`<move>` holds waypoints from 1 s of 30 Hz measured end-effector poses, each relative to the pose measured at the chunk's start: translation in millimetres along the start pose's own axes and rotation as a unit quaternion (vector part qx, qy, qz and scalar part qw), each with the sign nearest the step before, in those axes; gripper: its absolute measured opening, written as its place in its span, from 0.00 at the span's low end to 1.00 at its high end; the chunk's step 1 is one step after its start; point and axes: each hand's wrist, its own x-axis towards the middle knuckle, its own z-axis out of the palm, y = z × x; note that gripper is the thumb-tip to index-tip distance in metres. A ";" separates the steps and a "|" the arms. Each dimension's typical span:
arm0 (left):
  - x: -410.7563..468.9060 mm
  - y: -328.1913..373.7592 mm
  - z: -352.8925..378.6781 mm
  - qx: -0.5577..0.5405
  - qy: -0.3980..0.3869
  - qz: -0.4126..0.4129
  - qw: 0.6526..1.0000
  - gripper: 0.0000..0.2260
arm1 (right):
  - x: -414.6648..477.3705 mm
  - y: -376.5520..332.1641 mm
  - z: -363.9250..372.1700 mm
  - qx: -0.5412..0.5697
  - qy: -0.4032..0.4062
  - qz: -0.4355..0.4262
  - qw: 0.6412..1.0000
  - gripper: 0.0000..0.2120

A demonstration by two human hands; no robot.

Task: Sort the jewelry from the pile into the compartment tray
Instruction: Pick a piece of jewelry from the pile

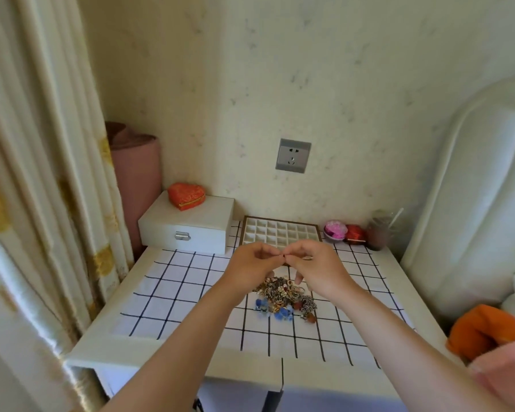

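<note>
A tangled pile of jewelry point(283, 295), gold, brown and blue pieces, lies on the checked cloth in the middle of the table. Behind it, against the wall, stands a white compartment tray point(280, 231) with a brown rim; its visible cells look empty. My left hand point(254, 263) and my right hand point(314, 264) hover together above the pile, just in front of the tray. Their fingertips meet and pinch one tiny dark-tipped piece of jewelry point(283, 256) between them. A ring sits on a finger of my right hand.
A white jewelry box point(188, 230) with an orange heart-shaped case point(186, 195) on top stands at the back left. Pink and red round boxes point(344, 231) and a glass jar point(379, 231) stand at the back right. Curtain at left, bed headboard at right.
</note>
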 end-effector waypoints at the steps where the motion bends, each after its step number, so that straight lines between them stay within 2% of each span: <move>1: 2.8 0.5 1.2 -0.013 0.006 -0.010 1.000 0.06 | 2.5 1.0 0.5 -0.025 0.010 -0.016 1.000 0.06; 6: 26.6 -10.0 7.4 -0.031 0.031 -0.026 0.999 0.06 | 23.6 29.2 8.4 -0.043 0.016 -0.061 0.997 0.14; 12: 58.5 -35.3 6.5 -0.046 0.034 -0.042 0.998 0.05 | 56.5 65.2 25.0 -0.061 0.083 -0.150 0.983 0.10; 15: 69.6 -45.3 2.5 -0.016 0.043 -0.027 0.999 0.04 | 70.6 74.9 35.6 -0.079 0.101 -0.143 0.981 0.06; 19: 83.1 -59.5 -9.3 0.078 0.065 -0.011 0.995 0.06 | 86.9 81.5 47.5 -0.042 0.074 -0.067 0.994 0.04; 23: 93.2 -73.7 -22.6 0.246 0.145 0.013 0.958 0.14 | 108.6 78.4 47.2 -0.085 0.048 -0.043 0.994 0.05; 26: 99.3 -86.1 -22.5 0.269 0.122 -0.026 0.955 0.20 | 129.4 69.1 49.2 -0.145 0.031 -0.071 0.986 0.04; 30: 111.0 -93.8 -24.1 0.273 0.085 -0.019 0.958 0.14 | 155.8 56.1 63.2 -0.246 -0.053 -0.099 0.963 0.07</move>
